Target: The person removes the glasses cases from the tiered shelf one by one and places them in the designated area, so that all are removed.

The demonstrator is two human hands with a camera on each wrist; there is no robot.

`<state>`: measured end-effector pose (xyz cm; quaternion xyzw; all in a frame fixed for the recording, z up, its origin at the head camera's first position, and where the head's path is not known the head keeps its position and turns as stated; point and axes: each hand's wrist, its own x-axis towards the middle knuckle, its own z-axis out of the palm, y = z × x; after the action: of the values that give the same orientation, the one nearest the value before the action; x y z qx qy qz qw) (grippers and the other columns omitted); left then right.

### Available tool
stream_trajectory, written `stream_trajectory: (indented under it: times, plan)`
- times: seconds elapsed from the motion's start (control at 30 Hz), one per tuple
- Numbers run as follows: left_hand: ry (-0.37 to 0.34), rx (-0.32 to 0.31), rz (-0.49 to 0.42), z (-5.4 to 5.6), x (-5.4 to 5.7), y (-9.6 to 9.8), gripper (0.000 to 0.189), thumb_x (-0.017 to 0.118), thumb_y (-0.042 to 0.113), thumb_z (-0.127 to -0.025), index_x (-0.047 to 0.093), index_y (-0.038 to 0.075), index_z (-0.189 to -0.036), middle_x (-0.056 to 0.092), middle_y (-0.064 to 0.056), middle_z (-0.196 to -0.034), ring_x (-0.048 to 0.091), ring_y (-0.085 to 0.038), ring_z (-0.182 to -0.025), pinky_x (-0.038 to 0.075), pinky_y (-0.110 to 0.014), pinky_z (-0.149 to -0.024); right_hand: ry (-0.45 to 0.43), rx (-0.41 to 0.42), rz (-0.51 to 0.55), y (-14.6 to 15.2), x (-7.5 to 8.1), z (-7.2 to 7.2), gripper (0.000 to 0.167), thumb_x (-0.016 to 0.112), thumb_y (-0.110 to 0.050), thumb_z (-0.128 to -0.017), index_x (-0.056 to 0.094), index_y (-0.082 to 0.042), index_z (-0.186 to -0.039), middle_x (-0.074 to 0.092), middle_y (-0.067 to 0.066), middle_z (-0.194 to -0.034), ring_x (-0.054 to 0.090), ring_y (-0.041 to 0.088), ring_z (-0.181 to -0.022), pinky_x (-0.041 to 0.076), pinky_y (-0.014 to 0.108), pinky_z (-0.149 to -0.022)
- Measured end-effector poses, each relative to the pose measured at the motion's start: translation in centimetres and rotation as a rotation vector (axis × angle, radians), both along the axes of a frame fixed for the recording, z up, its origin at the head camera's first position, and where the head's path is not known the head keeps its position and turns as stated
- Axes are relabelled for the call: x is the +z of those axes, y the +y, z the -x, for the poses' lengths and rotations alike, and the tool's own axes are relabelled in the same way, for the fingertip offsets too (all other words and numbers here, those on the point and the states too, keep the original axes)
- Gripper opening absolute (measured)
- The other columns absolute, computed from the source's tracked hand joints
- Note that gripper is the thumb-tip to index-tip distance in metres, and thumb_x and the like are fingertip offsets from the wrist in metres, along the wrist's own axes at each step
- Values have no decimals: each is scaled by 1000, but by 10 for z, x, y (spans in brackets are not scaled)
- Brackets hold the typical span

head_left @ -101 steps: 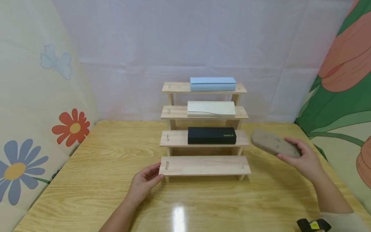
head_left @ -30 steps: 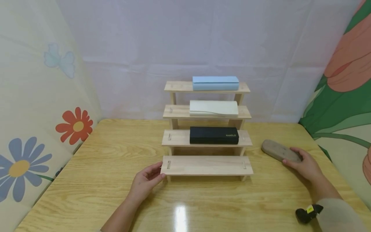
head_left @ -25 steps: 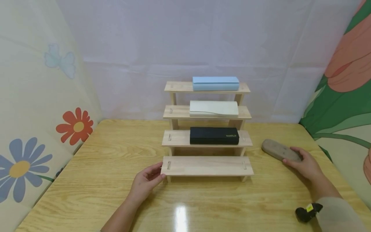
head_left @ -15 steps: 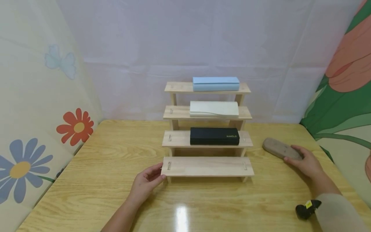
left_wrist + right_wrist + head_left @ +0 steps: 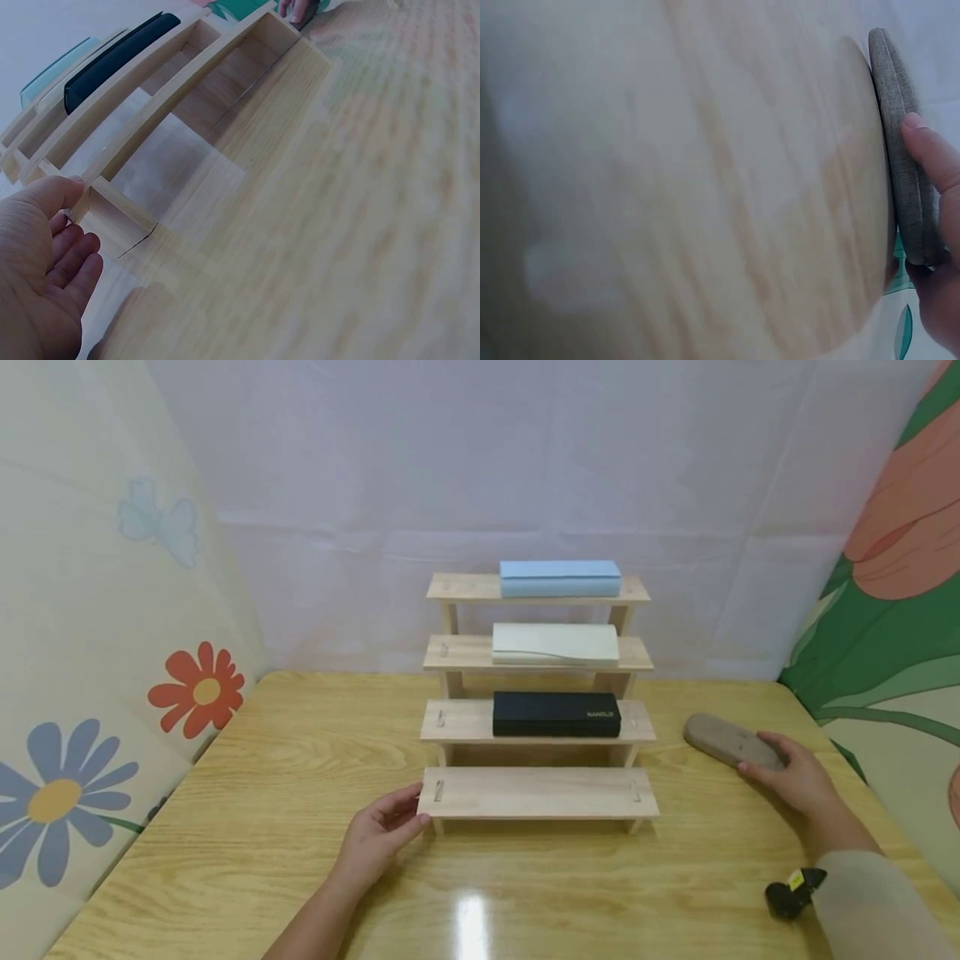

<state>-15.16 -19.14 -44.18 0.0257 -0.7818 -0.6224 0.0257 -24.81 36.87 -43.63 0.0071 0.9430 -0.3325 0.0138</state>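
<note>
In the head view my right hand (image 5: 798,777) grips the near end of a grey-brown fabric glasses case (image 5: 723,739), thumb on one side and fingers on the other. The case lies on or just at the table, right of a four-step wooden display stand (image 5: 536,793); the right wrist view shows the case (image 5: 900,150) close along the table surface. My left hand (image 5: 378,839) holds the left end of the lowest step, its thumb (image 5: 56,193) against the corner. A black glasses case (image 5: 555,714), a white one (image 5: 555,643) and a light blue one (image 5: 559,578) sit on the upper steps.
The wood-grain table (image 5: 300,752) runs back to a white cloth backdrop (image 5: 360,468). Floral panels (image 5: 885,668) flank both sides. A black camera piece (image 5: 793,893) sticks out from the right sleeve.
My right hand has brought the grey-brown glasses case down from the air beside the stand to the table at right, then shifted it slightly farther back. My left hand stays at the lowest step.
</note>
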Motion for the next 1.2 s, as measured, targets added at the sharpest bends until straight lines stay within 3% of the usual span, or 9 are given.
stream_trajectory:
  times: [0.8,1.2]
  plan:
    - [-4,-2,-7,0,-3,0,43,72,2,-86,60,-6,-127,65,-23,-123,63,-1,-97,53,-13,-84,3,2,-34,1,7,8,86,61,-47,-94,25,8,-149,23,44,-147,24,62,-132,26,72,-105]
    - [-12,4,-4,1,-2,0,44,72,0,-85,60,-6,-127,64,-23,-124,63,0,-96,53,-13,-84,-12,-13,-14,0,6,9,90,60,-45,-95,16,10,-151,19,44,-148,22,62,-133,26,72,-106]
